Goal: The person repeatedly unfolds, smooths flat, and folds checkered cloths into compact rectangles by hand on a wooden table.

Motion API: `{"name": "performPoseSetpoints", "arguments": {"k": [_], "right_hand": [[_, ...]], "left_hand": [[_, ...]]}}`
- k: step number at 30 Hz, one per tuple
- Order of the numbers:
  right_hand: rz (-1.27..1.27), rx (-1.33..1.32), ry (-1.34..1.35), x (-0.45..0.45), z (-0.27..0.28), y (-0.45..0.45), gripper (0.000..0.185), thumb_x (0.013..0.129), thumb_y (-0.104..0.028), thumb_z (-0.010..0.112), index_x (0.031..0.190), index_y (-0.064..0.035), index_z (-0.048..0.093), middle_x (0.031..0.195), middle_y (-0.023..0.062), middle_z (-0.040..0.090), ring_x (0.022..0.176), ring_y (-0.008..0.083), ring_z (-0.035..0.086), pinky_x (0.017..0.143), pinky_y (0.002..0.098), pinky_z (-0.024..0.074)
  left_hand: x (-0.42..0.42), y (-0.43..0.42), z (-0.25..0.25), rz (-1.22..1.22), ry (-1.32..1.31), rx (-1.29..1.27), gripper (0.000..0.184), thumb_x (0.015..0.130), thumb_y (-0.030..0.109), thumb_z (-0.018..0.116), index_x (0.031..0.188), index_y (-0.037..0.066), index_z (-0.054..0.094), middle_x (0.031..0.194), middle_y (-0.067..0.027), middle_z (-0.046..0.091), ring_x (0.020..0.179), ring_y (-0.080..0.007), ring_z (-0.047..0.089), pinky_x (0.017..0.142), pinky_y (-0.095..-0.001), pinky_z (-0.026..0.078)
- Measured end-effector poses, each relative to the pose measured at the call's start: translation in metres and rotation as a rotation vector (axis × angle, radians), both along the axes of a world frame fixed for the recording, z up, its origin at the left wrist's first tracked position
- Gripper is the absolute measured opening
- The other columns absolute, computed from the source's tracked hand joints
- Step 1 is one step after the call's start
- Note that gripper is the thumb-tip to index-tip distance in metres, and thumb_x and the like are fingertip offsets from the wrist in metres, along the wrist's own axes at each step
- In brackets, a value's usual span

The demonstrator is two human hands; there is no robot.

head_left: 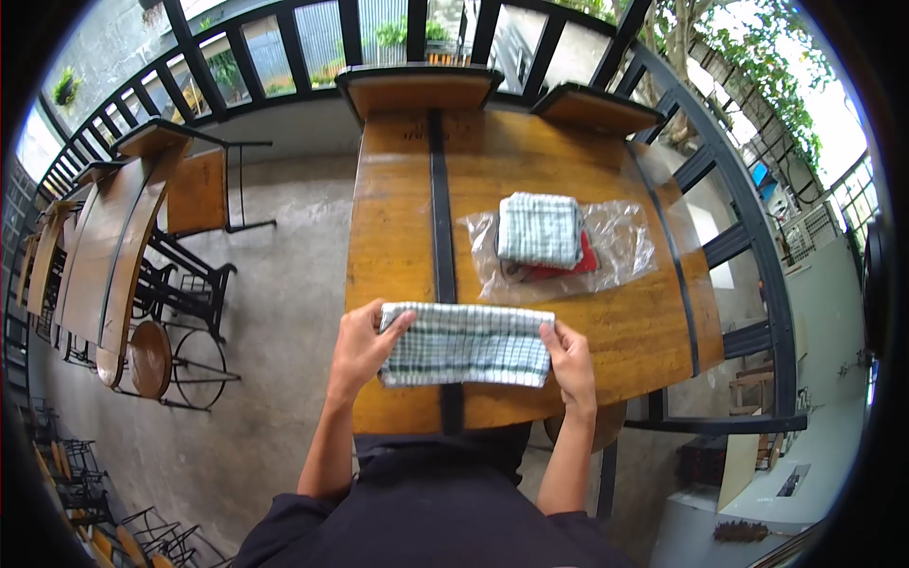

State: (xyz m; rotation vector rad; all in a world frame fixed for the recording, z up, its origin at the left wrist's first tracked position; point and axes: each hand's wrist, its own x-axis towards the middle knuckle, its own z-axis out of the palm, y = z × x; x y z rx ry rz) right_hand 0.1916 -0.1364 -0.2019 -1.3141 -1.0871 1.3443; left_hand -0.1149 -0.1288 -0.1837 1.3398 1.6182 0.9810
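Note:
A folded checked cloth (466, 346), white with green and grey lines, is stretched between my two hands above the near part of the wooden table. My left hand (365, 346) pinches its left end, thumb on top. At the opposite end, my right hand (570, 360) grips the cloth the same way, thumb over the upper right corner. Farther back, a folded stack of similar checked cloth (540, 230) lies on a clear plastic bag (620, 248). Something red (589, 256) pokes out from under that stack; its kind is hidden.
The wooden table (398, 227) has black metal strips across it. Chairs (421, 95) stand at its far edge, by a black railing (379, 33). To the left are another table (104, 256), a round stool (150, 360) and concrete floor (284, 227).

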Motion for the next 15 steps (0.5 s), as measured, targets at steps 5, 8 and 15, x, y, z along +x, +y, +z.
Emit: {"name": "performPoseSetpoints", "arguments": {"k": [5, 8, 15], "right_hand": [[-0.087, 0.021, -0.322, -0.017, 0.031, -0.017, 0.027, 0.097, -0.020, 0.064, 0.098, 0.0069, 0.064, 0.078, 0.0009, 0.066, 0.068, 0.0039, 0.055, 0.060, 0.0215, 0.0459], [-0.109, 0.105, -0.402, -0.033, 0.042, -0.027, 0.028, 0.096, -0.020, 0.066, 0.099, 0.0078, 0.064, 0.079, 0.0093, 0.070, 0.073, 0.0069, 0.063, 0.061, 0.0228, 0.0490], [-0.074, 0.079, -0.413, -0.072, 0.070, -0.042, 0.020, 0.089, -0.009, 0.071, 0.103, 0.0048, 0.064, 0.082, 0.0121, 0.072, 0.064, 0.0091, 0.066, 0.053, 0.0251, 0.0498]], "left_hand": [[0.009, -0.010, 0.024, -0.145, 0.208, 0.089, 0.037, 0.089, 0.028, 0.075, 0.080, -0.004, 0.059, 0.059, -0.0064, 0.058, 0.052, -0.0078, 0.048, 0.047, -0.0281, 0.038], [0.024, -0.022, 0.025, -0.148, 0.014, 0.014, 0.034, 0.090, 0.027, 0.073, 0.089, -0.004, 0.058, 0.062, -0.0095, 0.062, 0.056, -0.0083, 0.055, 0.049, -0.0285, 0.042], [0.055, -0.043, 0.034, -0.309, -0.369, -0.102, 0.040, 0.094, 0.017, 0.067, 0.119, -0.006, 0.046, 0.098, -0.0183, 0.071, 0.081, -0.0205, 0.072, 0.055, -0.0303, 0.059]]}}
